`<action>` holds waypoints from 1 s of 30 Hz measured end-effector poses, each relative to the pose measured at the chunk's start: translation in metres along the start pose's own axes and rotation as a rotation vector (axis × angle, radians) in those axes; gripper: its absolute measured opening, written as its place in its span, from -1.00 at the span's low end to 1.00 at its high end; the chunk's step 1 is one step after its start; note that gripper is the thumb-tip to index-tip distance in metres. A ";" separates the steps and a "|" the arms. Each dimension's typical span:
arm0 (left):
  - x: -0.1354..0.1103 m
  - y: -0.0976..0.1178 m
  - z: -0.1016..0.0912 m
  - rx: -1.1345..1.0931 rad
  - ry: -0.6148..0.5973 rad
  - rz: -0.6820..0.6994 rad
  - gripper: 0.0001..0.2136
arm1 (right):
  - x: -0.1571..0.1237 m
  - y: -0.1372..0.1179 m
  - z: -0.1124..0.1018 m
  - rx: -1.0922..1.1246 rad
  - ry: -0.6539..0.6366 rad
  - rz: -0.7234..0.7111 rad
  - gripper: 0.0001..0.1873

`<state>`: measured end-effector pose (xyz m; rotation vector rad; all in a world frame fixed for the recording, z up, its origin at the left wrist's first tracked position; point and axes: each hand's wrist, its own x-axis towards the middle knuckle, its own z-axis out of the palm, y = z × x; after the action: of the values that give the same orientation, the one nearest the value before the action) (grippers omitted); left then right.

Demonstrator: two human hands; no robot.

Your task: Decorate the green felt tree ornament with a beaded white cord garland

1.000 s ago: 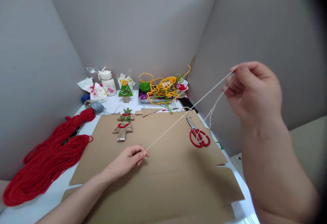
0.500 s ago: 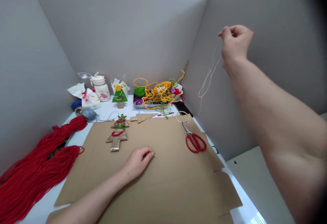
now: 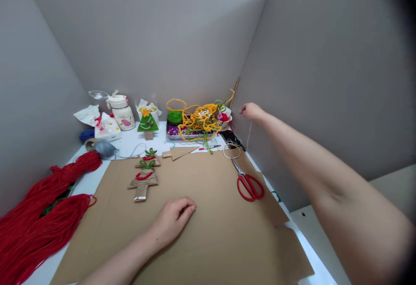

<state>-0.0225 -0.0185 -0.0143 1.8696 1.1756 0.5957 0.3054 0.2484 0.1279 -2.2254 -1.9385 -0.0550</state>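
Note:
Up at the right wall, my right hand [image 3: 252, 111] pinches a thin white thread [image 3: 249, 135] that trails down toward the table's right edge. My left hand [image 3: 177, 219] rests on the brown cardboard sheet [image 3: 221, 250] with its fingers curled and thumb against them; whatever may be inside is hidden. Red-handled scissors [image 3: 250, 187] lie at the right, their tips by a thin pale ring [image 3: 224, 152]. Left of centre lies a twine-wrapped tree ornament [image 3: 142, 188] with red beads and a green bow, overlapping a second similar tree [image 3: 156, 162].
Red yarn [image 3: 48, 228] fills the left side, near a grey-blue thread ball [image 3: 105, 148]. Along the back stand a white bottle [image 3: 122, 114], a green tree [image 3: 147, 124] and a metal tray [image 3: 177, 137] heaped with yellow yarn [image 3: 203, 118]. A cardboard tree cutout [image 3: 183, 152] lies before them.
My right hand has come down and to the left, from high on the wall to near table level, bringing the thread lower. My left hand stays on the cardboard; the view has shifted slightly.

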 end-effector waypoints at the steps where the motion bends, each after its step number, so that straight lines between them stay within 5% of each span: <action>1: 0.000 0.000 0.000 0.004 -0.005 -0.002 -0.74 | 0.002 0.001 0.009 -0.006 -0.003 -0.019 -0.85; 9: 0.001 -0.002 0.002 0.030 -0.031 -0.001 -0.74 | 0.025 -0.009 0.049 -0.097 0.062 -0.072 -0.75; 23: 0.003 -0.002 -0.001 0.030 -0.049 0.007 -0.78 | 0.065 -0.026 0.082 -0.237 -0.002 -0.091 -0.70; 30: 0.002 -0.003 0.000 0.046 -0.039 0.016 -0.78 | 0.068 -0.029 0.080 -0.271 -0.036 -0.078 -0.68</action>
<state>-0.0231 -0.0162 -0.0165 1.9220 1.1591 0.5433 0.2792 0.3324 0.0629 -2.3252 -2.1500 -0.3088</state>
